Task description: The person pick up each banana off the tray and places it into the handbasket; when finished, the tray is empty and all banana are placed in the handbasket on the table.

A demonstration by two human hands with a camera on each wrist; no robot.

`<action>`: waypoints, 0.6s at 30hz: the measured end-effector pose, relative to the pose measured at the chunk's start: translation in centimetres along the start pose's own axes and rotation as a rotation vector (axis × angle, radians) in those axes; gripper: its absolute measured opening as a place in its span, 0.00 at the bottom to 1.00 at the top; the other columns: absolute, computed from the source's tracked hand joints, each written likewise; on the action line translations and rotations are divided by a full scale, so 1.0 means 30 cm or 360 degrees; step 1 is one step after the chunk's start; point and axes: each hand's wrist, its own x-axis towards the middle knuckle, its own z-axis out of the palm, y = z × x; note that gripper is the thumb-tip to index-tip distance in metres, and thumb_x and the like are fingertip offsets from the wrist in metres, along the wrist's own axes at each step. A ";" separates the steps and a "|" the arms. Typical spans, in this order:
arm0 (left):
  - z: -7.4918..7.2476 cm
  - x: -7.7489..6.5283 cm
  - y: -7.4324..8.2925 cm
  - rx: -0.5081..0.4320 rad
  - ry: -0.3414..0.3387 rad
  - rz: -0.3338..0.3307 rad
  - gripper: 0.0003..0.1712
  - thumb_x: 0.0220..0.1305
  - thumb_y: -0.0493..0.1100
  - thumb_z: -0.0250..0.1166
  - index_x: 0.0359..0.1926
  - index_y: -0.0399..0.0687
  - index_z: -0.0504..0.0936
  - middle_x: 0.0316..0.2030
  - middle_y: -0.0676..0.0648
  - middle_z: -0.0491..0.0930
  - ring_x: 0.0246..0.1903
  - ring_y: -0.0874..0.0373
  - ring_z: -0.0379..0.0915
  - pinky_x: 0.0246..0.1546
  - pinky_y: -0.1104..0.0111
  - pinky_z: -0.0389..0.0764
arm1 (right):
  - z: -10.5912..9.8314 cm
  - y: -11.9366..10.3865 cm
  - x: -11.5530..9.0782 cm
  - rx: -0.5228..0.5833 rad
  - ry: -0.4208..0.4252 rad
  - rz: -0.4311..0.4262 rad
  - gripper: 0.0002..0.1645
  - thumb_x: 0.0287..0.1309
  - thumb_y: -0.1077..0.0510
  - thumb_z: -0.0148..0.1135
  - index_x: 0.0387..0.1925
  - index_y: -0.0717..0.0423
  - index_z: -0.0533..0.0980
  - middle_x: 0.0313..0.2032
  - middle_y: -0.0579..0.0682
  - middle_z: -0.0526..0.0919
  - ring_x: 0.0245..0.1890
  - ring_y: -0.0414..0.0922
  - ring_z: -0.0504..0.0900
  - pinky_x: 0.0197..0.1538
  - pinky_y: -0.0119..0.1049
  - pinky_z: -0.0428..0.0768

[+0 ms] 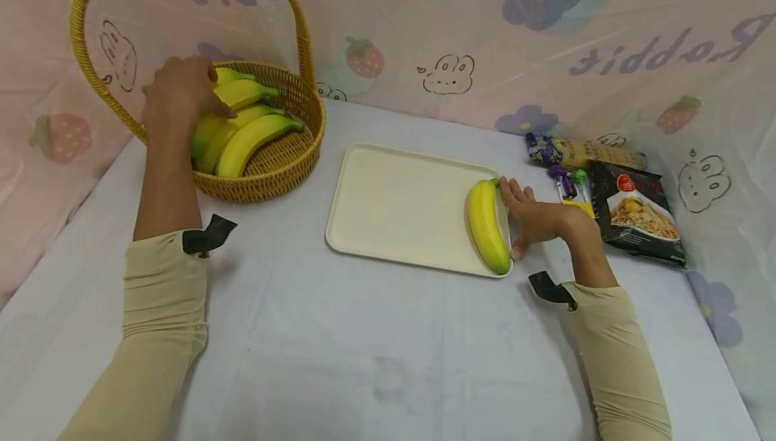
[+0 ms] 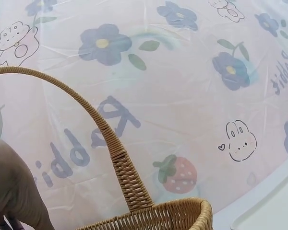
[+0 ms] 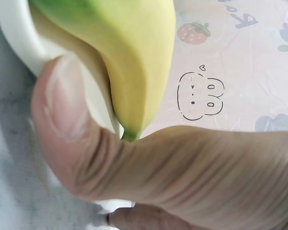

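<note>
My left hand (image 1: 178, 94) reaches over the left side of a wicker basket (image 1: 261, 186), onto a group of yellow bananas (image 1: 257, 139) with green ends. Its thumb lies against the bananas; the other fingers are mostly hidden, so I cannot tell whether they grip one. In the left wrist view, part of that hand shows beside the basket's tall handle (image 2: 108, 132). My right hand (image 1: 539, 220) is at the right edge of a cream rectangular tray (image 1: 403, 205), fingers extended and thumb at the rim. A single banana (image 1: 487, 225) lies lengthwise along that edge inside the tray.
Behind the right hand lie a black noodle packet (image 1: 639, 215), a small clear packet with purple and green pieces (image 1: 571, 188) and a long yellowish wrapped pack (image 1: 585, 153). A printed sheet (image 1: 400, 23) with rabbits and flowers rises behind the white table (image 1: 364, 347).
</note>
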 end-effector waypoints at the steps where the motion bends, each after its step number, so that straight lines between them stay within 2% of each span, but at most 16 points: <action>1: -0.001 -0.001 0.002 -0.0002 0.0000 0.0005 0.48 0.67 0.48 0.71 0.78 0.32 0.59 0.75 0.21 0.57 0.72 0.20 0.53 0.70 0.26 0.56 | 0.000 -0.001 0.000 -0.0004 0.0002 0.0005 0.95 0.38 0.44 0.84 0.79 0.59 0.17 0.80 0.68 0.18 0.80 0.73 0.24 0.76 0.77 0.37; 6: -0.006 -0.008 0.013 0.0003 0.0002 0.0032 0.46 0.69 0.48 0.70 0.78 0.32 0.59 0.75 0.22 0.57 0.72 0.22 0.52 0.70 0.27 0.56 | 0.000 0.000 0.002 -0.0015 0.0004 0.0000 0.95 0.38 0.44 0.84 0.79 0.60 0.17 0.80 0.68 0.18 0.80 0.73 0.25 0.76 0.77 0.38; 12: -0.010 -0.018 0.032 -0.0015 0.0023 0.0071 0.45 0.71 0.50 0.67 0.78 0.33 0.59 0.76 0.23 0.56 0.76 0.22 0.48 0.73 0.24 0.47 | -0.001 -0.002 -0.001 -0.0004 -0.0003 -0.0009 0.95 0.39 0.44 0.84 0.79 0.60 0.16 0.80 0.68 0.18 0.80 0.73 0.24 0.76 0.77 0.38; 18: -0.011 -0.037 0.060 -0.0024 0.0056 0.0105 0.45 0.71 0.51 0.67 0.78 0.34 0.60 0.76 0.25 0.59 0.74 0.25 0.54 0.72 0.31 0.59 | -0.001 -0.004 -0.004 -0.0005 -0.0005 -0.0009 0.95 0.39 0.45 0.84 0.79 0.60 0.17 0.80 0.69 0.18 0.80 0.74 0.25 0.76 0.77 0.38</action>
